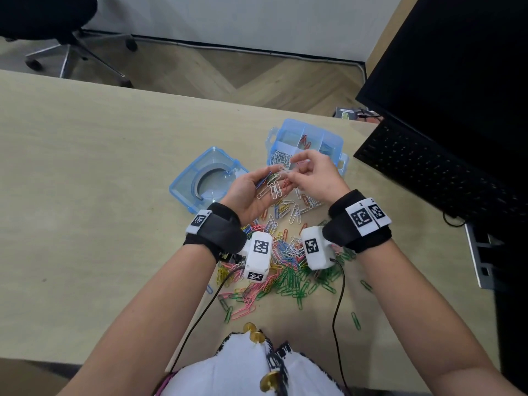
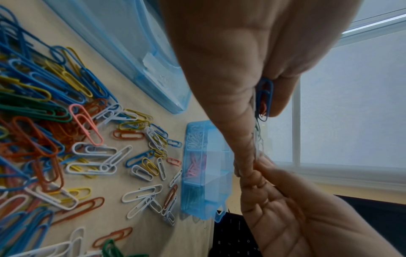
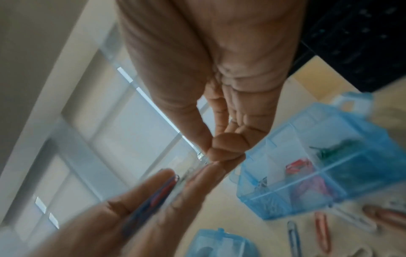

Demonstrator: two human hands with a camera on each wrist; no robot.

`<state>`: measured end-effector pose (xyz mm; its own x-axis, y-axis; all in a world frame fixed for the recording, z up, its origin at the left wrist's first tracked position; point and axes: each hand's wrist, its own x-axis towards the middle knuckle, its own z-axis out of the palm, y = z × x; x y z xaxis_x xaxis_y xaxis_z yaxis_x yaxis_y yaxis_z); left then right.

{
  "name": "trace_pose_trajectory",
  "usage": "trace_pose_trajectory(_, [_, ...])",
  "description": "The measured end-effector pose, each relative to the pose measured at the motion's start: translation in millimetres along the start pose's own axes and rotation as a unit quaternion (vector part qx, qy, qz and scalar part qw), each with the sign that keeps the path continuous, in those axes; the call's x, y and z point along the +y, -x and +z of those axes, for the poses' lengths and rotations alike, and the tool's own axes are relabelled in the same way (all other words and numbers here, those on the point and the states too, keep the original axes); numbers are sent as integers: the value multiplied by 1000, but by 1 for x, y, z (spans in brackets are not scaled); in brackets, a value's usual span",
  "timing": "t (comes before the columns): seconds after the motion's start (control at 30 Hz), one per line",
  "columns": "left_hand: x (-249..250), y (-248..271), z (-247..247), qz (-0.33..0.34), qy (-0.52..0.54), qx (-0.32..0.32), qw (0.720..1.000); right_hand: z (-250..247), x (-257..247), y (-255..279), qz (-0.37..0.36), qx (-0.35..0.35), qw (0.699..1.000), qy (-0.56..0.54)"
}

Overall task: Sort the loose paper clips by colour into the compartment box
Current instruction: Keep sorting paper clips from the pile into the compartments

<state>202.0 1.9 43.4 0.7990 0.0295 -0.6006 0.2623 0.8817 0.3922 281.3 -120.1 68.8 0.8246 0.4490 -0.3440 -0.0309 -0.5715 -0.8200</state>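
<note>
My left hand [image 1: 258,188] lies palm up above the table and holds a bunch of clips [image 1: 273,187], mostly white, with a blue clip [image 2: 264,97] pinched between thumb and finger. Just beside it my right hand [image 1: 295,167] pinches a white clip [image 1: 283,171] at the left fingertips. Behind both hands stands the blue compartment box [image 1: 334,138], open, with white clips [image 1: 281,158] in its near-left cell and red ones [image 1: 305,141] further back. In the right wrist view the box [image 3: 274,200] also shows green and pink clips. A mixed pile of loose clips [image 1: 288,270] covers the table under my wrists.
The box's blue lid [image 1: 205,178] lies upside down on the table to the left of my hands. A black keyboard [image 1: 428,172] and a dark monitor [image 1: 457,67] stand at the right. An office chair [image 1: 57,30] is beyond the table's far edge.
</note>
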Motion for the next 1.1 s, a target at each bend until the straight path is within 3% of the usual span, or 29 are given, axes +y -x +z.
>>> trace_pose_trajectory(0.07, [1, 1, 0, -2, -1, -8, 1000, -4, -3, 2, 40, -9, 994, -103])
trace_pose_trajectory(0.13, [1, 1, 1, -1, 4, -17, 1000, -8, -9, 7, 77, -24, 970, -231])
trace_pose_trajectory(0.23, [0, -2, 3, 14, 23, -9, 1000, -10, -18, 16, 90, -38, 947, -307])
trace_pose_trajectory(0.3, [-1, -5, 4, 25, 30, -1, 999, -5, -19, 19, 77, -24, 965, -248])
trace_pose_trajectory(0.4, [-4, -7, 8, 43, 40, 15, 998, 7, -14, 21, 2, 8, 1000, -4])
trace_pose_trajectory(0.57, [-10, -11, 18, 56, 44, 33, 997, 20, -13, 26, -72, 71, 973, 207])
trace_pose_trajectory(1.1, [-15, -13, 20, 54, 92, 13, 994, 21, -13, 21, -20, -13, 980, 197])
